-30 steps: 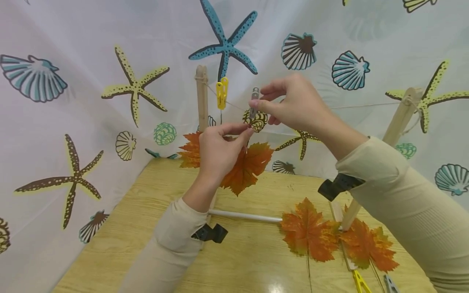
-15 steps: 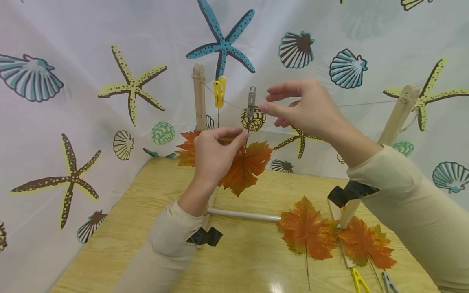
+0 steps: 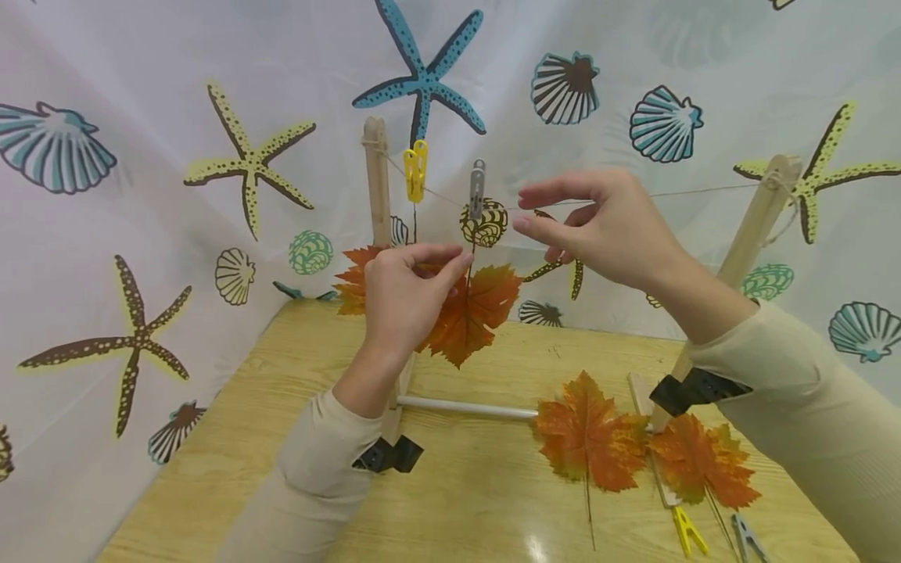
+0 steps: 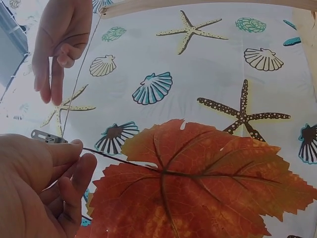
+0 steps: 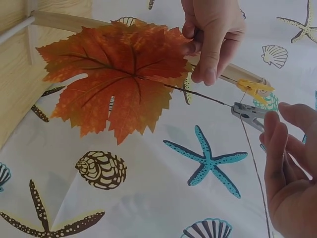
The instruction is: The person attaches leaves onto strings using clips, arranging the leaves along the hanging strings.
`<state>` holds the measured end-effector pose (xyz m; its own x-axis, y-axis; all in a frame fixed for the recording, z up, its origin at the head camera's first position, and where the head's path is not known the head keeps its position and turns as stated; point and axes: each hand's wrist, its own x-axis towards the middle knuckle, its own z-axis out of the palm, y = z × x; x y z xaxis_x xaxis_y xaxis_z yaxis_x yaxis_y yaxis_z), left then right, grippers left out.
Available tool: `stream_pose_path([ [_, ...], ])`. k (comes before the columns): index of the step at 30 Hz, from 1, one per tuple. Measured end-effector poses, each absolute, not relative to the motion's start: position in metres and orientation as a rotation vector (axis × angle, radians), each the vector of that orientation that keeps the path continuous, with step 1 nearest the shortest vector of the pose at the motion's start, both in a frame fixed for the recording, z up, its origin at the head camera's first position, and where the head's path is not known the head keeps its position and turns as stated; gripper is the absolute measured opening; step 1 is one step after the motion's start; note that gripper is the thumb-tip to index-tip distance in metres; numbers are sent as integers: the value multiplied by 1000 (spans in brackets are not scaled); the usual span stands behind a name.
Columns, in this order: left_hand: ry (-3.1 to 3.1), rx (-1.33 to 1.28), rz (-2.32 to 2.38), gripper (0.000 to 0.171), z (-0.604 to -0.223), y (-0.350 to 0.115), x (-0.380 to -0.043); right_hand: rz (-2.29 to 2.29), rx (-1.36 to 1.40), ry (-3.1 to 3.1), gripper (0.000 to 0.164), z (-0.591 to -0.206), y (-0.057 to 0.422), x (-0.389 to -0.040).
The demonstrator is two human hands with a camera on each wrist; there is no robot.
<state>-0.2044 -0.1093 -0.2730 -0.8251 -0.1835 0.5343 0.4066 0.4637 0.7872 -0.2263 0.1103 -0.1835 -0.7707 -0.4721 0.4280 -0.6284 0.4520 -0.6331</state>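
A grey clothespin sits on the thin string, with the dark stem of an orange artificial maple leaf in its jaws. My left hand is beside that stem, thumb and forefinger close together; in the right wrist view the stem runs uncovered below the thumb, apart from it. Just right of the clothespin is my right hand, fingers spread and holding nothing. Further left, a yellow clothespin holds another leaf, partly hidden behind my left hand.
Wooden posts at left and right carry the string. A white rod crosses low between them. On the table lie two leaves, a yellow clothespin and a grey one. A shell-patterned curtain hangs behind.
My right hand has let go of the grey clothespin and drawn away to the right and slightly down. My left fingers have eased slightly left off the stem. The leaf stays hanging.
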Motion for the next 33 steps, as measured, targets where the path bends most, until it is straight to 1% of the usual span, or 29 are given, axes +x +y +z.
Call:
stream_pose_path([
  [13,-2214,-210,-1473,19,-281,-113,-200,1097,964,-2576,30,-198,124,-217],
  [21,-2232,-285,-1446,20,-292,-112,-198,1137,976,-2624,30,-218,133,-204],
  [33,-2279,-351,-1484,20,-301,-110,-196,1150,997,-2654,28,-235,141,-183],
])
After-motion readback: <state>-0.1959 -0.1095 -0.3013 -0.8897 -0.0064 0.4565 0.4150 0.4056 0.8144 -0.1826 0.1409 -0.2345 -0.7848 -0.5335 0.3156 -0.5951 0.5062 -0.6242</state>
